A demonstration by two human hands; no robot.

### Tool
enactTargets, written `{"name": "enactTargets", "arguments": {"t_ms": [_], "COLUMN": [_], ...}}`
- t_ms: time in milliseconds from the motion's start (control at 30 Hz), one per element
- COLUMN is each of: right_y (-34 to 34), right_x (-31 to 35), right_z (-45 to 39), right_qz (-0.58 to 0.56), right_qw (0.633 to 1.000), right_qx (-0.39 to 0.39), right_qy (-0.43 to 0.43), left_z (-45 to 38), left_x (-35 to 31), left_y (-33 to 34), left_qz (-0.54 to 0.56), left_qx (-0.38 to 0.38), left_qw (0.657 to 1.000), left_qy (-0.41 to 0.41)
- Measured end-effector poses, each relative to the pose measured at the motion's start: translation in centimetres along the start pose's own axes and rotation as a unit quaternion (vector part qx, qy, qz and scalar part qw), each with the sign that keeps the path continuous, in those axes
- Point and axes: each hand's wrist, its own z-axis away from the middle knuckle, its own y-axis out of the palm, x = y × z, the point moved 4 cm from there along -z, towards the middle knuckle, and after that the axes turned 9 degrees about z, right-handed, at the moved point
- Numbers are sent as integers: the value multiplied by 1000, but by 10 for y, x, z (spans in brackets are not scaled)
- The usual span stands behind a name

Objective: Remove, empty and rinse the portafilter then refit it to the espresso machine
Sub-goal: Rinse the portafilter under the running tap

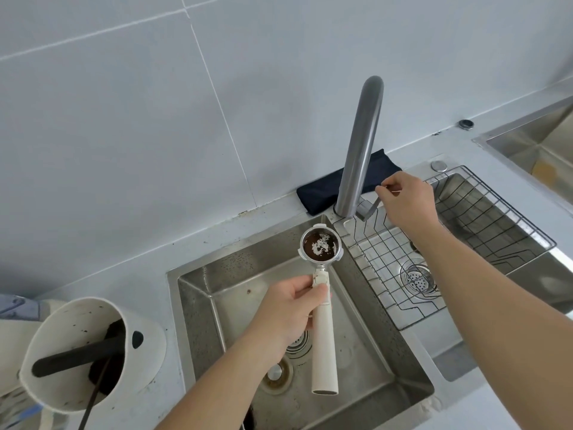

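My left hand (pixel 290 308) grips the cream handle of the portafilter (pixel 322 336) and holds it level over the steel sink (pixel 198 305). Its metal basket (pixel 320 245) faces up, with dark coffee residue smeared inside. The basket sits below and left of the tall grey tap spout (pixel 361 144). No water is running. My right hand (pixel 406 198) reaches to the base of the tap, and its fingers are closed on the thin tap lever (pixel 369 209). The espresso machine is out of view.
A white knock box (pixel 93 352) with a black bar and spent grounds stands at the left of the sink. A wire rack (pixel 465 243) lies over the right basin. A folded dark cloth (pixel 319 193) rests behind the tap. Another steel basin (pixel 533 144) is at far right.
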Motion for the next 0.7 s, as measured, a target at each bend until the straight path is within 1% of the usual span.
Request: {"name": "enactTargets", "arguments": {"t_ms": [700], "right_y": [1], "right_x": [-9], "right_z": [4], "right_qz": [-42], "right_qw": [999], "right_qx": [-6], "right_qy": [14], "left_z": [-8], "left_x": [-1], "left_y": [6], "left_qz": [16], "left_qx": [25], "left_qw": [1000], "left_qy": [-1]}}
